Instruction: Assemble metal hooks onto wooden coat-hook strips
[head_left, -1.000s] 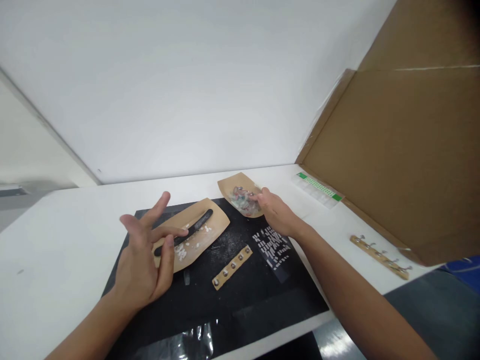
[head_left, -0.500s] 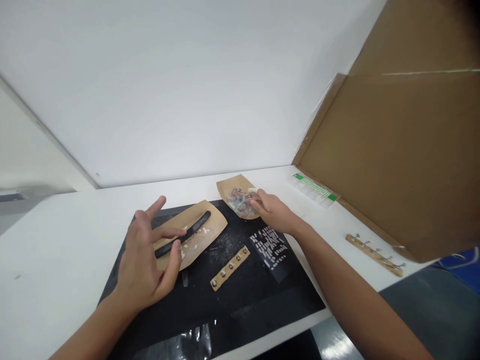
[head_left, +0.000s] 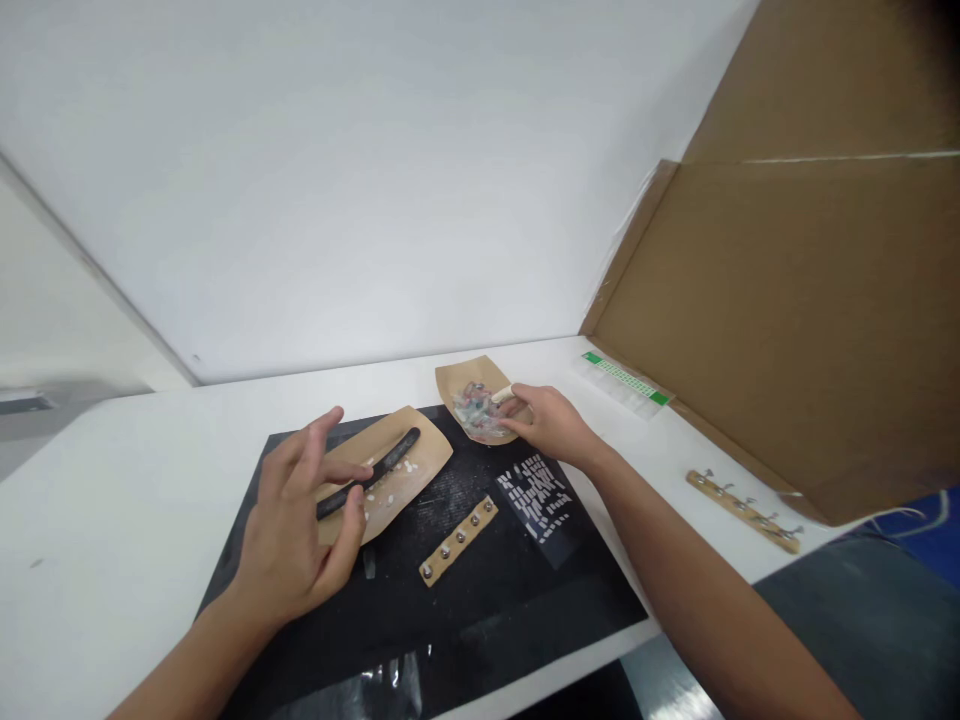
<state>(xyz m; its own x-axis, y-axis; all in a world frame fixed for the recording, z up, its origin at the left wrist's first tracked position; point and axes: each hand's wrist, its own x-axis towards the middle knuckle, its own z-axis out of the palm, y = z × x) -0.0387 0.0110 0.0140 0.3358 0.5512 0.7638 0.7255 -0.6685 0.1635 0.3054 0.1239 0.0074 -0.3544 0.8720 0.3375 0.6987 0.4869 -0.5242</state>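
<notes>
My left hand point(head_left: 296, 520) is over a paper tray point(head_left: 427, 470), its fingers apart. Its index fingertip and thumb are close to a dark curved stick point(head_left: 396, 455) lying across that tray; whether they touch it, I cannot tell. White flecks point(head_left: 409, 467) are scattered on the paper. My right hand point(head_left: 551, 422) reaches into a second paper tray point(head_left: 457, 378) at a pile of small clear-wrapped pieces point(head_left: 480, 410). A pale cover sits on one of its fingers. Its thumb and fingers look slightly apart, with nothing visibly held between them.
Between the hands, a wooden strip with several metal knobs point(head_left: 459, 540) lies on a black mat point(head_left: 487, 610). Rows of white bits point(head_left: 534, 495) are on a dark sheet. At right are a green-edged clear case point(head_left: 626, 378), another knobbed strip point(head_left: 742, 510) and a large cardboard panel point(head_left: 810, 330).
My right hand has gone slightly lower into the wrapped pieces, and its pale-covered finger shows more. My left hand stays over the stick. The view has shifted a little.
</notes>
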